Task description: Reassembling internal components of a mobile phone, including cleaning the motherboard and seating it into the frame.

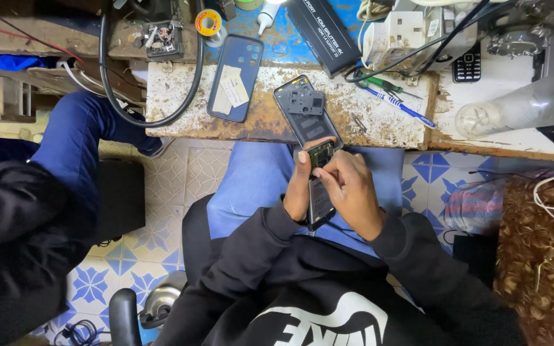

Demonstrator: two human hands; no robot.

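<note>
An opened phone [318, 182], its back removed and a green circuit board exposed at the far end, is being held above the lap, just near of the workbench edge [251, 128]. It is being clamped in the left hand [297, 186], whose fingers are wrapped along its left side, while the right hand [349, 189] is being pressed over its right side with fingertips closed on the board area. What the right fingertips are pinching is being hidden by the hand itself, and the near end of the phone is being covered by both palms.

On the bench, a dark phone frame [304, 110] is lying just far of the hands, its near end overhanging the edge. A blue phone case [235, 77] with paper slips on it is lying to the left, a black cable [155, 115] is looping down past it, and a blue pen [400, 106] is lying to the right. A clear plastic bottle [514, 107] is lying at the far right, partly cut off.

The bench top is being shown as chipped, rust-stained white over blue paint. The floor [181, 173] is tiled in white with blue patterns. A second person's dark sleeve and blue trouser leg [72, 141] are being cut off at the left.
</note>
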